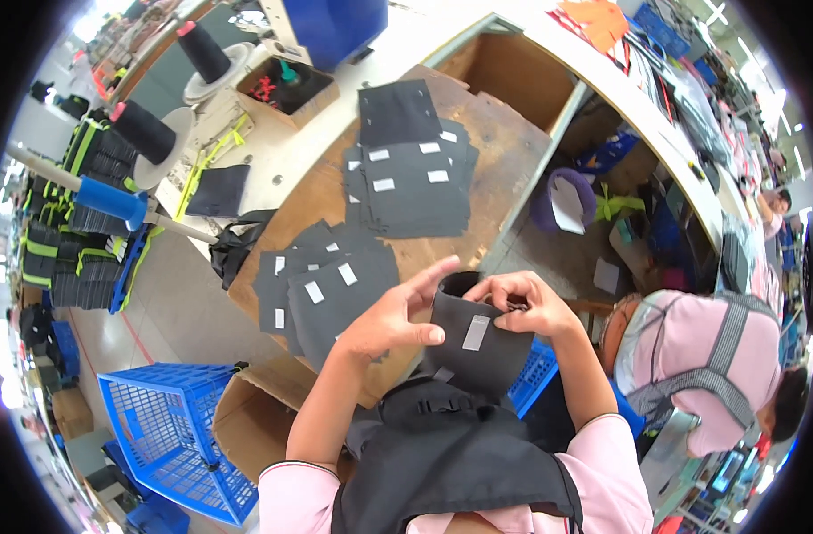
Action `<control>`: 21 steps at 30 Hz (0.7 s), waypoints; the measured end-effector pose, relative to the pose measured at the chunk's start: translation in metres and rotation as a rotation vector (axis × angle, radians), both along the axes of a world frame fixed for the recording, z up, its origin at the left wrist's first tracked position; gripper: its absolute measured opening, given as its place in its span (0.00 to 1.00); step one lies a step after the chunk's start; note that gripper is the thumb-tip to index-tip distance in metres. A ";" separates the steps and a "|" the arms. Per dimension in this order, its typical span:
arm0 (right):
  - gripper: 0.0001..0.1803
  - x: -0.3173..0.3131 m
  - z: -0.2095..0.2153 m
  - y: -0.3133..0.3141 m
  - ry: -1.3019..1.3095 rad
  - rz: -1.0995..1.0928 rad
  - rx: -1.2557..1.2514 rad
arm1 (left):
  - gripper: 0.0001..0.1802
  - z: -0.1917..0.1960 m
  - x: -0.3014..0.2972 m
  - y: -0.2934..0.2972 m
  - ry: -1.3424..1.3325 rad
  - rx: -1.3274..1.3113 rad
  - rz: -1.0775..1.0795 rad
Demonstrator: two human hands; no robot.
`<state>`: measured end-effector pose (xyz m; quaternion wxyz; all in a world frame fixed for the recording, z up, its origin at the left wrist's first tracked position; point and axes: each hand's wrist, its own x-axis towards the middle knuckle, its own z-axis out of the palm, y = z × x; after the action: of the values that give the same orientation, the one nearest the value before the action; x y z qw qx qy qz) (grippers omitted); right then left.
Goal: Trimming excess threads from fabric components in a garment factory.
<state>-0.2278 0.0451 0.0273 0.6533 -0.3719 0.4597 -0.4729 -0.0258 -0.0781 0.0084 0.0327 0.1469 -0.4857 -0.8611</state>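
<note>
Black apron (477, 454) at lower centre; black panel (497, 360) just above it, mid-frame.
Right hand (529, 304) grips the panel's top edge, fingers curled; left hand (396, 316) spread open at its left side; labelled sheets (412, 205) on the tabletop (502, 151), upper centre.

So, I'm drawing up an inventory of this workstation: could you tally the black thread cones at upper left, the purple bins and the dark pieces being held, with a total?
Black thread cones: 2
Purple bin: 1
Held dark piece: 1
Total: 4
</note>
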 end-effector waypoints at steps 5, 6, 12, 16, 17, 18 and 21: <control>0.12 0.008 -0.019 0.028 -0.021 -0.103 -0.049 | 0.38 -0.008 -0.001 0.043 -0.092 0.376 0.130; 0.12 0.009 -0.024 0.033 -0.039 -0.150 -0.038 | 0.38 -0.012 0.001 0.048 -0.101 0.379 0.121; 0.11 0.039 -0.029 0.055 1.418 -0.704 -0.251 | 0.17 -0.015 0.000 0.066 -0.276 0.291 0.397; 0.18 0.058 -0.015 0.082 0.973 -0.749 -0.180 | 0.17 -0.015 -0.002 0.070 -0.251 0.270 0.420; 0.17 0.060 -0.017 0.084 1.035 -0.693 -0.233 | 0.17 -0.015 -0.001 0.071 -0.256 0.268 0.414; 0.16 0.062 -0.018 0.086 1.098 -0.637 -0.285 | 0.17 -0.015 -0.002 0.073 -0.252 0.217 0.431; 0.14 0.059 -0.016 0.087 1.078 -0.627 -0.195 | 0.17 -0.006 -0.006 0.078 -0.250 0.105 0.448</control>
<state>-0.1685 0.1324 0.0116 0.1233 -0.4631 0.7664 -0.4278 -0.0323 0.0002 0.0025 0.1544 0.3576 -0.3961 -0.8315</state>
